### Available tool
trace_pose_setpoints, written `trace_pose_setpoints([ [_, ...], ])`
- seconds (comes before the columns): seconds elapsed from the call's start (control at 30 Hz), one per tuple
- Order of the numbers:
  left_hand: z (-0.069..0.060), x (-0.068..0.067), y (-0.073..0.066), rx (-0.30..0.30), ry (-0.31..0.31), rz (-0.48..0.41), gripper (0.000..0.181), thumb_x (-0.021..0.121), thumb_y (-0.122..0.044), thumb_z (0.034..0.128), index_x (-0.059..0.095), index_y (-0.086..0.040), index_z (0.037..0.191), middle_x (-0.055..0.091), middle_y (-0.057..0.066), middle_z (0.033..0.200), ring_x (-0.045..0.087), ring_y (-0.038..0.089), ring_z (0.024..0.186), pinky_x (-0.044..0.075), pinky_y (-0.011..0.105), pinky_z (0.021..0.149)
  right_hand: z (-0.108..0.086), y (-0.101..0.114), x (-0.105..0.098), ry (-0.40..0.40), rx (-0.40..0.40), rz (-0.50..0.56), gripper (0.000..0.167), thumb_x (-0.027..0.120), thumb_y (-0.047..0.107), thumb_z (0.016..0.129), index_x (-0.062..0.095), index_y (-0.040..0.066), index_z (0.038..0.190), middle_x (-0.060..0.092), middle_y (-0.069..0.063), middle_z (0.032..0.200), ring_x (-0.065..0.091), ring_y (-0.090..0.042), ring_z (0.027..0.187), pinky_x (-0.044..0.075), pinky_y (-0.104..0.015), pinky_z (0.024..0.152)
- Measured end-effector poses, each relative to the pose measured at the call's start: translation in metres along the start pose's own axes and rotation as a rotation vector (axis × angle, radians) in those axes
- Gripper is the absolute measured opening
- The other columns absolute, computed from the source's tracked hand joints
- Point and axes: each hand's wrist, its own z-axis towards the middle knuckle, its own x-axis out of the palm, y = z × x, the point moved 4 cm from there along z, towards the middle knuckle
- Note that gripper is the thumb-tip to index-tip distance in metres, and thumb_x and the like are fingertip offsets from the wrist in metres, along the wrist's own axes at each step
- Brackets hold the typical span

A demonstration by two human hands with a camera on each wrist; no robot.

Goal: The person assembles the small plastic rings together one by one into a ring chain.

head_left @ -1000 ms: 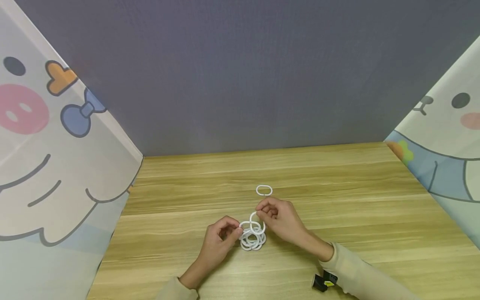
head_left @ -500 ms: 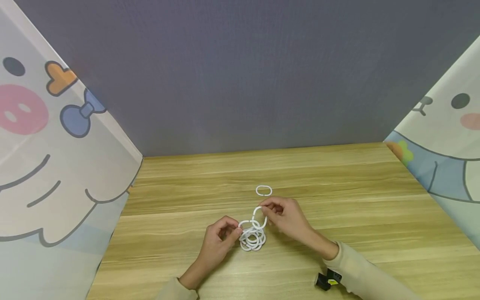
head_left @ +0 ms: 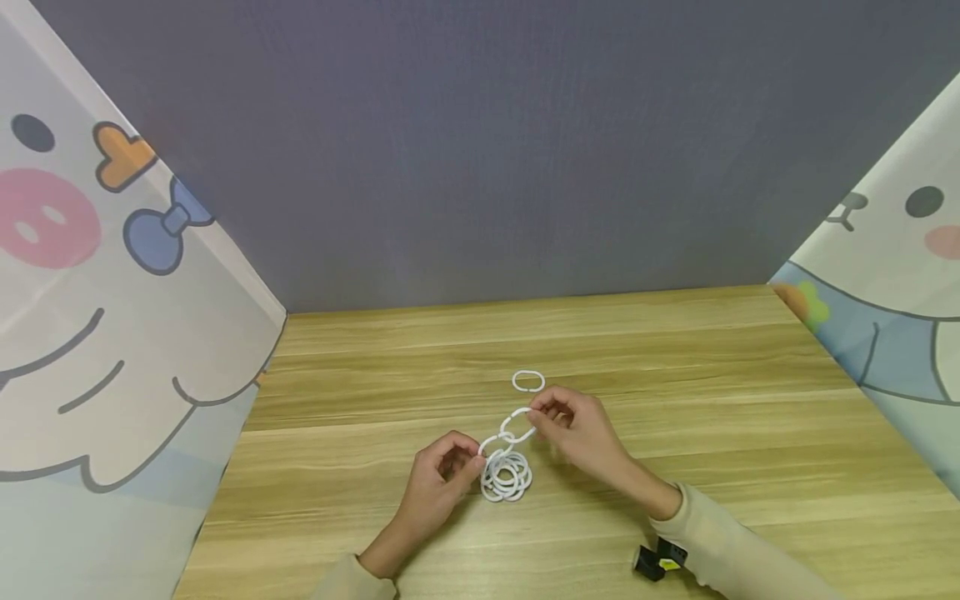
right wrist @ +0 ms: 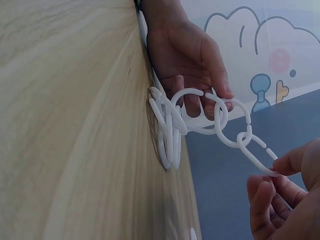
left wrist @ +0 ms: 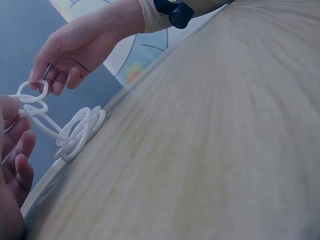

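Observation:
White open-gapped oval plastic chain links lie in a coiled pile (head_left: pixel 517 493) on the table between the hands. My left hand (head_left: pixel 437 485) pinches one link (right wrist: pixel 230 143) near the pile's upper left. Hooked through that link is another link (right wrist: pixel 254 161), whose far end my right hand (head_left: pixel 581 433) pinches between thumb and fingertips. In the right wrist view, a further link (right wrist: pixel 187 91) runs from the left hand's link toward the pile. The two held links stand lifted off the tabletop.
A single loose link (head_left: pixel 528 390) lies beyond the right hand. The wooden table (head_left: pixel 360 367) meets a grey panel (head_left: pixel 510 167) at the back, with cartoon-printed panels on both sides. A black device (head_left: pixel 660 560) is on the right sleeve.
My right hand has shifted slightly up and to the right, drawing its link away from the pile. The left hand's link has tilted after it; the left hand stays nearly still.

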Motion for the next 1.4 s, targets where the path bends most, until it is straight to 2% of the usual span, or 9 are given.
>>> trace_pose_setpoints([
  [0.13, 0.001, 0.0, 0.001, 0.002, -0.002, 0.003, 0.005, 0.076, -0.001, 0.1026, 0.072, 0.001, 0.105, 0.069, 0.004, 0.087, 0.059, 0.003, 0.076, 0.049, 0.022, 0.062, 0.0, 0.0, -0.002, -0.031, -0.016, -0.024, 0.007, 0.08, 0.0, 0.098, 0.078, 0.007, 0.099, 0.073, 0.0, 0.086, 0.062, -0.006, 0.075, 0.053, -0.023, 0.063],
  [0.4, 0.002, 0.001, 0.0, -0.02, 0.015, -0.012, 0.007, 0.075, -0.002, 0.1037, 0.072, 0.003, 0.107, 0.071, 0.012, 0.089, 0.059, 0.003, 0.076, 0.049, 0.02, 0.061, 0.001, 0.001, -0.004, -0.044, 0.014, 0.018, 0.006, 0.08, 0.0, 0.098, 0.078, 0.004, 0.1, 0.073, -0.002, 0.085, 0.062, -0.007, 0.072, 0.049, -0.022, 0.058],
  [0.53, 0.003, 0.002, -0.002, -0.026, 0.029, -0.01, 0.005, 0.074, 0.001, 0.1029, 0.072, 0.0, 0.108, 0.071, 0.012, 0.093, 0.061, 0.003, 0.078, 0.05, 0.02, 0.062, 0.0, 0.001, -0.003, -0.036, 0.009, 0.032, 0.006, 0.081, -0.001, 0.096, 0.077, 0.001, 0.101, 0.074, -0.003, 0.085, 0.064, -0.007, 0.074, 0.051, -0.022, 0.06],
  [0.8, 0.003, 0.002, -0.003, 0.008, 0.057, -0.02, 0.008, 0.075, 0.001, 0.1017, 0.072, 0.002, 0.109, 0.069, 0.01, 0.099, 0.062, 0.004, 0.083, 0.051, 0.02, 0.063, -0.001, 0.0, 0.001, -0.009, 0.01, 0.071, 0.006, 0.08, -0.002, 0.096, 0.077, 0.0, 0.1, 0.075, -0.004, 0.086, 0.066, -0.008, 0.075, 0.053, -0.022, 0.061],
  [0.93, 0.002, 0.002, -0.001, 0.013, 0.066, -0.026, 0.01, 0.074, 0.001, 0.1021, 0.073, -0.004, 0.11, 0.068, 0.014, 0.104, 0.062, 0.004, 0.086, 0.051, 0.02, 0.064, -0.003, 0.0, 0.004, 0.023, 0.003, 0.097, 0.007, 0.08, -0.004, 0.095, 0.076, -0.001, 0.1, 0.077, -0.009, 0.087, 0.068, -0.011, 0.073, 0.055, -0.024, 0.059],
  [1.17, 0.001, 0.001, -0.001, 0.027, -0.001, -0.017, 0.012, 0.07, 0.004, 0.1043, 0.072, -0.005, 0.112, 0.069, 0.017, 0.109, 0.064, 0.005, 0.087, 0.053, 0.021, 0.067, -0.006, 0.0, 0.012, 0.091, 0.012, 0.143, 0.01, 0.081, -0.005, 0.095, 0.075, -0.001, 0.102, 0.075, -0.018, 0.087, 0.066, -0.024, 0.061, 0.053, -0.025, 0.051],
  [1.27, 0.001, 0.0, -0.001, 0.042, -0.022, -0.018, 0.012, 0.07, 0.005, 0.1046, 0.071, -0.003, 0.114, 0.069, 0.018, 0.107, 0.064, 0.005, 0.085, 0.054, 0.021, 0.065, -0.008, -0.001, 0.015, 0.105, 0.016, 0.156, 0.01, 0.082, -0.005, 0.095, 0.076, -0.001, 0.102, 0.075, -0.018, 0.086, 0.066, -0.02, 0.062, 0.053, -0.024, 0.051],
  [1.4, 0.001, -0.002, -0.002, 0.06, -0.044, -0.026, 0.014, 0.069, 0.007, 0.1044, 0.069, 0.002, 0.118, 0.069, 0.017, 0.094, 0.061, 0.008, 0.074, 0.051, 0.023, 0.057, -0.01, -0.002, 0.019, 0.123, 0.017, 0.148, 0.01, 0.083, -0.005, 0.093, 0.078, 0.0, 0.101, 0.077, -0.012, 0.088, 0.066, -0.01, 0.068, 0.055, -0.023, 0.056],
])
